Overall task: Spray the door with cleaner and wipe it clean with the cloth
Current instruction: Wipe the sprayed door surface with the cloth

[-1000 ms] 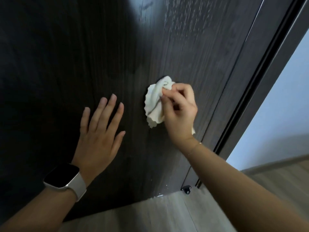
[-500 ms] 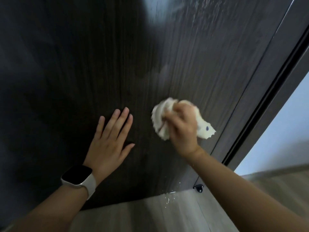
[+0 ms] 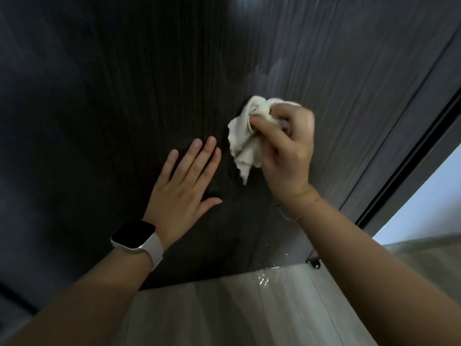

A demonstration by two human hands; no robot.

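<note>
The dark wood-grain door (image 3: 124, 96) fills most of the view. My right hand (image 3: 289, 151) grips a bunched cream cloth (image 3: 245, 143) and holds it against the door's lower middle. My left hand (image 3: 184, 188) lies flat on the door just left of the cloth, fingers straight, a watch on its wrist. Wet streaks shine on the door above and right of the cloth. No spray bottle is in view.
The door frame (image 3: 409, 151) runs diagonally on the right, with a pale wall (image 3: 429, 201) beyond it. Grey wood-look floor (image 3: 224, 313) lies below the door's bottom edge, with droplets on it near a small black doorstop (image 3: 314, 262).
My right hand swept the cloth down and then back up and slightly left over the door. My left hand stayed flat on the door while the view shifted.
</note>
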